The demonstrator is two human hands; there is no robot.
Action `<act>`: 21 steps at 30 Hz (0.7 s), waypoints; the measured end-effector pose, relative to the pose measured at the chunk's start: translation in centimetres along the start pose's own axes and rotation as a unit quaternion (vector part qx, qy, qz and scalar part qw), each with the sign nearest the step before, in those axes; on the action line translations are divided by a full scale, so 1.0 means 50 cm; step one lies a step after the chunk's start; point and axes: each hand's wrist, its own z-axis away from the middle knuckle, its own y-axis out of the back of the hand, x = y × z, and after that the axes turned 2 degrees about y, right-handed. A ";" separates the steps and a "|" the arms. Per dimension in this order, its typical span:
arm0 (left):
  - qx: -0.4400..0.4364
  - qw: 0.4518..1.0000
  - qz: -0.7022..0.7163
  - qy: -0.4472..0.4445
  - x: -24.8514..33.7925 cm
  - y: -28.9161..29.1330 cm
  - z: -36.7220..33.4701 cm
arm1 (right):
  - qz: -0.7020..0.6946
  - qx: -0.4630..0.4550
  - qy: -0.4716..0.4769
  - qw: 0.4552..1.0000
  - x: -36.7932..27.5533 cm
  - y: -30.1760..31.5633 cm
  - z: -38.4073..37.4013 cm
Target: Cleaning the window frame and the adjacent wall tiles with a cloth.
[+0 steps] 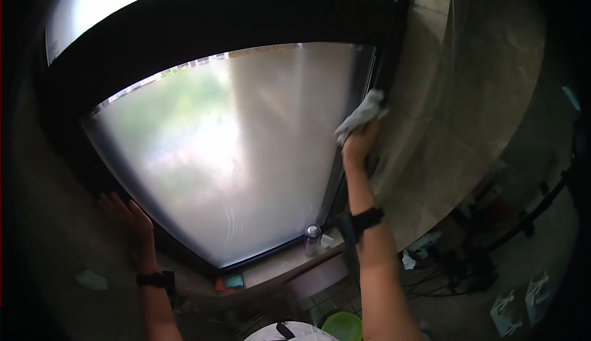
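My right hand point(358, 146) is closed around a light grey cloth point(362, 117), which lies against the right side of the dark window frame point(389, 64). Beside it stretches the large frosted window pane point(271, 138), bright and greenish on its left part, with faint streaks low down. My left hand point(128, 215) rests with its fingers stretched out at the lower left, by the frame and the wall next to it. Dark bands circle both wrists.
On the sill point(265, 273) below the pane stands a spray can point(312, 240). Orange and teal sponges or cloths point(233, 281) lie at the sill's left end. A pink basin point(319, 276) and a green bowl point(343, 327) sit lower down. Tiled wall point(474, 113) rises on the right.
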 end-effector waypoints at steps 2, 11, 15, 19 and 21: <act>0.019 1.000 0.013 -0.009 0.000 -0.012 -0.005 | 0.066 0.031 0.051 0.996 -0.029 -0.001 -0.057; 0.008 1.000 0.014 0.003 0.001 -0.023 0.002 | 0.205 0.017 0.156 0.966 -0.002 0.005 -0.220; 0.019 1.000 0.020 -0.002 0.015 -0.024 0.001 | 0.261 0.032 0.136 0.955 0.091 0.027 -0.058; 0.016 1.000 0.008 -0.006 0.008 -0.019 0.002 | 0.136 0.031 -0.040 0.989 0.137 0.034 0.116; 0.009 1.000 0.003 -0.004 0.008 -0.020 0.004 | 0.085 0.051 -0.108 0.989 0.160 0.054 0.161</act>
